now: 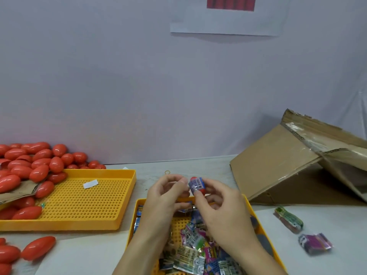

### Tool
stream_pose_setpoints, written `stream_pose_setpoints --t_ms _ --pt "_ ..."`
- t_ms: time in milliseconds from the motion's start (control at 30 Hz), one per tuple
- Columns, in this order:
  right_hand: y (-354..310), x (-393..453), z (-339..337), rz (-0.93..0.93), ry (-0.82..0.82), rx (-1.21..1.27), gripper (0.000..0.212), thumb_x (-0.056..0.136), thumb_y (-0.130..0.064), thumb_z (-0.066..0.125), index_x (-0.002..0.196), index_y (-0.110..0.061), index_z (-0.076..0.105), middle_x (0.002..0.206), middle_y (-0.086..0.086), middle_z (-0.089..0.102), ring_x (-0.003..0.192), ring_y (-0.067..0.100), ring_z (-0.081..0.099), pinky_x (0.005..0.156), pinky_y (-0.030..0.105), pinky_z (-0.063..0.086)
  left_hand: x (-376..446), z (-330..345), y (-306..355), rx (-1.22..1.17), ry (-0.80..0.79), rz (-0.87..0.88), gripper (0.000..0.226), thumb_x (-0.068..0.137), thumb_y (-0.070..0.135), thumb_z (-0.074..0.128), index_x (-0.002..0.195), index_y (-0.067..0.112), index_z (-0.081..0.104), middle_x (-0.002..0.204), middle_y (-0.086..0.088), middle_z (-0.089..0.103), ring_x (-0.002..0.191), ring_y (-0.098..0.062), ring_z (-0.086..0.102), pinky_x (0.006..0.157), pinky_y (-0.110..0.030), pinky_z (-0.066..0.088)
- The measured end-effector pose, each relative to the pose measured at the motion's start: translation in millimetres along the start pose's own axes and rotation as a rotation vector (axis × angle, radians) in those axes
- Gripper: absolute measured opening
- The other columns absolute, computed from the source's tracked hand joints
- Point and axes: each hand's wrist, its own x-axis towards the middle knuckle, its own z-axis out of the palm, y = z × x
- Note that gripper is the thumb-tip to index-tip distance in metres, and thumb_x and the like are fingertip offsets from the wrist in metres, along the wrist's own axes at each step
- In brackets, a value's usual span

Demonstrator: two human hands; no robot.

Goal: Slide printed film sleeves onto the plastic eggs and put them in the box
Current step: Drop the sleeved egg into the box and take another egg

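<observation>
1. Now my right hand [220, 205] pinches a red plastic egg [196, 186] above the near tray's far edge, a blue printed film sleeve [194, 184] wrapped round its middle with red showing at both ends.
2. My left hand [166, 197] is just beside it, fingers curled; I cannot tell whether the fingertips touch the sleeve or grip anything.
3. I judge this egg nearly sleeved, and it has yet to go in the cardboard box [297, 161], which lies tipped on its side on the tabletop [198, 165], well to my right; what it holds is hidden.
4. Much is left: a big heap of bare eggs [35, 165] spills over the far-left yellow tray [89, 203], with a few more on the tabletop at bottom left.
5. The eggs are smooth, glossy, elongated ovals; the trays are rigid plastic with perforated floors.
6. The near tray [137, 215] holds a loose pile of flat sleeves [194, 249], thin, shiny and crinkled.
7. Two sleeve bundles [315, 242] lie to its right.
</observation>
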Motion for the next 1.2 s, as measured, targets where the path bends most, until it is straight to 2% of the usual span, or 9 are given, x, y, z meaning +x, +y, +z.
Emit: stream_pose_setpoints --t_ms 133,200,367,467,567,667,767,1000,1200 --pt "-4.4 9.0 -9.4 0.374 -0.047 0.479 0.02 0.096 -0.017 0.061 0.116 -0.018 0.062 0.094 0.001 0.077 0.087 0.017 0.074 0.066 0.021 0.056 2.4 -3.1 1.5 -0.023 0.052 -0.027 0.013 0.092 0.018 0.06 0.095 0.01 0.07 0.083 -0.01 0.068 0.081 -0.025 0.067 0.058 -0.028 0.054" --pt "-8.0 19.4 -23.4 0.441 0.039 0.691 0.022 0.094 -0.017 0.061 0.112 -0.004 0.064 0.096 0.013 0.076 0.089 0.023 0.074 0.066 0.022 0.057 2.2 -3.1 1.9 -0.006 0.058 -0.029 0.012 0.094 0.015 0.059 0.093 0.012 0.071 0.082 -0.01 0.069 0.081 -0.025 0.067 0.054 -0.025 0.052" --pt "-45.3 72.2 -90.8 0.231 0.376 1.056 0.023 0.097 -0.017 0.055 0.104 0.003 0.064 0.086 0.017 0.075 0.081 0.021 0.075 0.064 0.021 0.058 5.2 -3.7 1.3 0.032 0.053 -0.042 0.013 0.094 0.009 0.057 0.092 0.01 0.07 0.078 -0.008 0.07 0.083 -0.027 0.065 0.052 -0.025 0.052" --pt "-66.8 95.9 -132.9 0.202 0.496 1.139 0.025 0.102 -0.028 0.048 0.103 -0.005 0.058 0.09 0.022 0.074 0.092 0.027 0.074 0.069 0.025 0.06 7.5 -3.2 -0.5 0.065 0.093 -0.054 0.011 0.094 0.007 0.059 0.092 0.008 0.07 0.075 -0.007 0.07 0.082 -0.027 0.064 0.05 -0.026 0.052" --pt "-56.0 88.1 -132.9 0.338 0.388 1.016 0.022 0.102 -0.024 0.049 0.094 -0.004 0.053 0.091 0.03 0.066 0.089 0.031 0.074 0.085 0.035 0.059 9.5 -2.3 0.1 0.077 0.105 -0.073 0.01 0.095 0.006 0.059 0.093 0.006 0.069 0.07 -0.005 0.07 0.079 -0.028 0.064 0.048 -0.025 0.052" --pt "-28.5 60.8 -99.0 0.46 0.168 0.79 0.021 0.096 -0.005 0.053 0.106 0.012 0.059 0.09 0.03 0.071 0.076 0.027 0.075 0.066 0.028 0.061 9.2 -0.7 1.8 0.073 0.103 -0.078 0.011 0.095 0.005 0.058 0.092 0.006 0.069 0.066 -0.003 0.07 0.075 -0.027 0.064 0.048 -0.027 0.053" --pt "-16.5 36.0 -52.2 0.56 -0.025 0.553 0.015 0.095 -0.002 0.057 0.105 0.007 0.065 0.084 0.022 0.074 0.071 0.025 0.073 0.059 0.025 0.057 6.9 1.7 4.9 0.071 0.117 -0.047 0.013 0.096 0.003 0.056 0.092 0.004 0.068 0.068 -0.007 0.069 0.07 -0.026 0.065 0.048 -0.027 0.053" --pt "-6.9 4.6 2.5 0.378 -0.286 0.031 0.028 0.093 0.001 0.055 0.083 -0.017 0.074 0.068 0.005 0.073 0.059 0.018 0.071 0.056 0.021 0.051 5.8 -12.4 24.7 0.19 0.223 0.043 0.017 0.097 0.001 0.052 0.089 0.004 0.066 0.073 -0.009 0.067 0.062 -0.017 0.065 0.054 -0.027 0.053" --pt "-7.5 1.8 4.0 0.4 -0.409 0.01 0.022 0.092 -0.005 0.062 0.08 -0.016 0.076 0.071 0.009 0.073 0.065 0.024 0.071 0.063 0.027 0.054 8.0 -92.0 56.3 0.328 0.493 0.057 0.018 0.098 0.004 0.052 0.094 0.008 0.069 0.084 -0.01 0.072 0.065 -0.015 0.066 0.048 -0.023 0.049"
